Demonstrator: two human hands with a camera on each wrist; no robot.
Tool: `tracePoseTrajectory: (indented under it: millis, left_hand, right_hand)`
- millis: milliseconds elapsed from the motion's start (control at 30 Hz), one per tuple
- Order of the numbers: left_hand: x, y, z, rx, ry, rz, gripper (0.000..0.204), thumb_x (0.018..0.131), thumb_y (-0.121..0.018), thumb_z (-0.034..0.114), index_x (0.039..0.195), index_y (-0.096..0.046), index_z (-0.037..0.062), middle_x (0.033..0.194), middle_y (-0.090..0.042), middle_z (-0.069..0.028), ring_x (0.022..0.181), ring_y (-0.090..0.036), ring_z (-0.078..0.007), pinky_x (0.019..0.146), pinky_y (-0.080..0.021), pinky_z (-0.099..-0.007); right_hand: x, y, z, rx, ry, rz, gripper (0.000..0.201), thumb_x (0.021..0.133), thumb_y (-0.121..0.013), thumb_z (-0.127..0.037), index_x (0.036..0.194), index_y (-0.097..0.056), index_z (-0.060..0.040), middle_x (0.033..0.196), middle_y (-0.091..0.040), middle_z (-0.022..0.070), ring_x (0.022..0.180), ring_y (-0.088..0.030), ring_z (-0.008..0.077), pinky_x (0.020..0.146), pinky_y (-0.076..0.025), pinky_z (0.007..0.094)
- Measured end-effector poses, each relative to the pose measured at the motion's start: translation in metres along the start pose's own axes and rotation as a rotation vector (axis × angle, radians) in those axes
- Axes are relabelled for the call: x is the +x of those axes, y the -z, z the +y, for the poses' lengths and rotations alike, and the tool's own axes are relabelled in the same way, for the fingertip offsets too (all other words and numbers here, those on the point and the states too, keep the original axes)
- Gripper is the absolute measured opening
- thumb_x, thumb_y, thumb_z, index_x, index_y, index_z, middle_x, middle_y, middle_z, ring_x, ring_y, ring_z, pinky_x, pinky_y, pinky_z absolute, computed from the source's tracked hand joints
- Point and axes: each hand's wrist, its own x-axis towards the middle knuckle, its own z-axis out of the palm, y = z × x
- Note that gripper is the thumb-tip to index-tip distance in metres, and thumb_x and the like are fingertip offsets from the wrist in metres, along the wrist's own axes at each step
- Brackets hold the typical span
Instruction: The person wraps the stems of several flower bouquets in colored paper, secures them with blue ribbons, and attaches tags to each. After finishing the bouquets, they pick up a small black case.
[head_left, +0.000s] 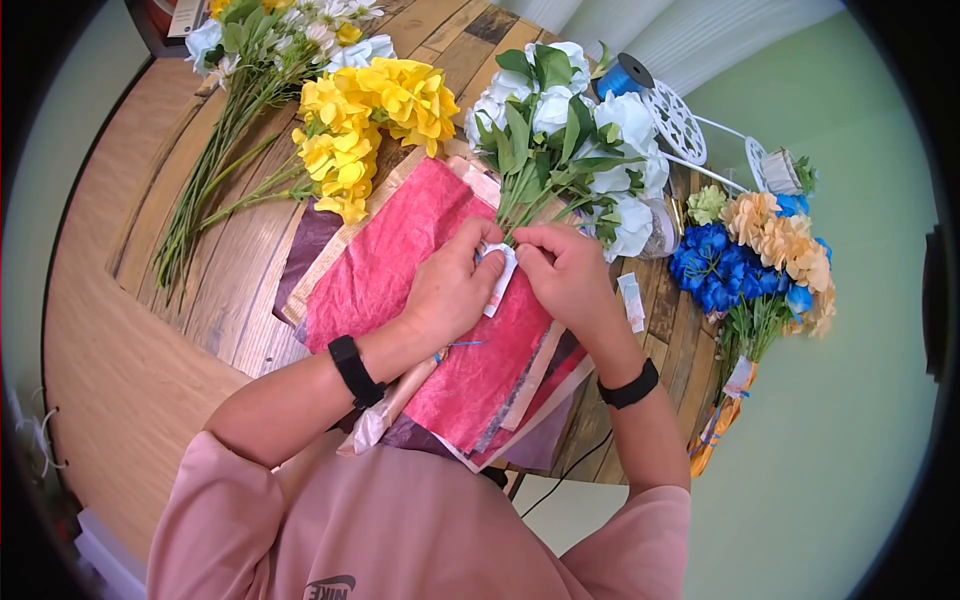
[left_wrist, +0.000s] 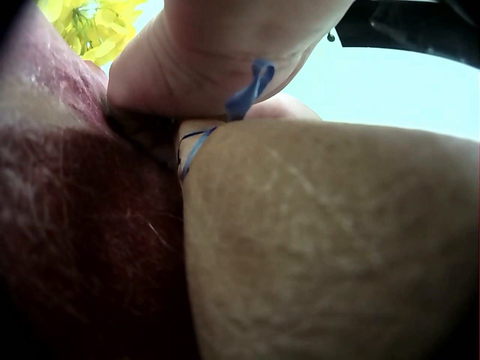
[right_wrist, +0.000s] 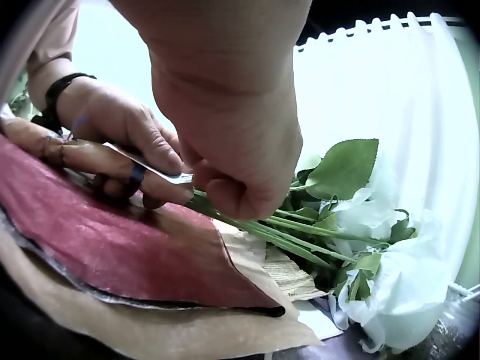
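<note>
A bouquet of white artificial flowers lies with its heads away from me, its stems wrapped in tan paper lower down. Blue ribbon is tied around this wrapped handle. My left hand grips the handle, its thumb on a white paper label at the top of the wrap. Beside it, my right hand has curled fingers and pinches at the green stems just above the label. The inner fingertips are hidden by the hand in the right wrist view.
Red wrapping paper lies layered under the bouquet. Yellow flowers and long green stems lie at the left. A blue ribbon spool stands at the back. At the right lies a blue and peach bouquet, near another label.
</note>
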Motion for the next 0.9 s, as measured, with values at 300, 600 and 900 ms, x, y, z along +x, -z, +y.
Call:
tracePoseTrajectory:
  millis: [300, 600, 900]
  left_hand:
    - [0.002, -0.002, -0.005, -0.002, -0.049, 0.026, 0.021, 0.093, -0.058, 0.021, 0.112, -0.055, 0.0109, 0.079, -0.065, -0.0142, 0.073, -0.067, -0.0294, 0.067, -0.051, -0.0407]
    - [0.002, -0.001, -0.004, -0.005, 0.011, -0.016, 0.022, 0.093, -0.059, 0.021, 0.113, -0.054, 0.0118, 0.079, -0.065, -0.0139, 0.073, -0.067, -0.0293, 0.067, -0.051, -0.0408]
    - [0.003, -0.004, -0.009, -0.083, -0.002, -0.002, 0.023, 0.093, -0.058, 0.020, 0.114, -0.054, 0.0118, 0.080, -0.065, -0.0138, 0.072, -0.067, -0.0288, 0.068, -0.051, -0.0403]
  right_hand:
    - [-0.001, -0.003, 0.000, -0.085, -0.008, 0.008, 0.017, 0.082, -0.064, -0.013, 0.089, -0.069, 0.0022, 0.076, -0.067, 0.0165, 0.068, -0.065, 0.0299, 0.064, -0.051, 0.0365]
    - [0.018, -0.003, 0.007, 0.060, -0.242, -0.122, 0.021, 0.082, -0.065, -0.018, 0.083, -0.069, 0.0029, 0.068, -0.067, 0.0078, 0.061, -0.059, 0.0111, 0.056, -0.045, 0.0282]
    - [0.014, -0.010, 0.023, 0.549, -0.560, -0.110, 0.015, 0.083, -0.065, -0.014, 0.081, -0.068, 0.0011, 0.066, -0.059, -0.0022, 0.059, -0.051, 0.0062, 0.052, -0.038, 0.0225]
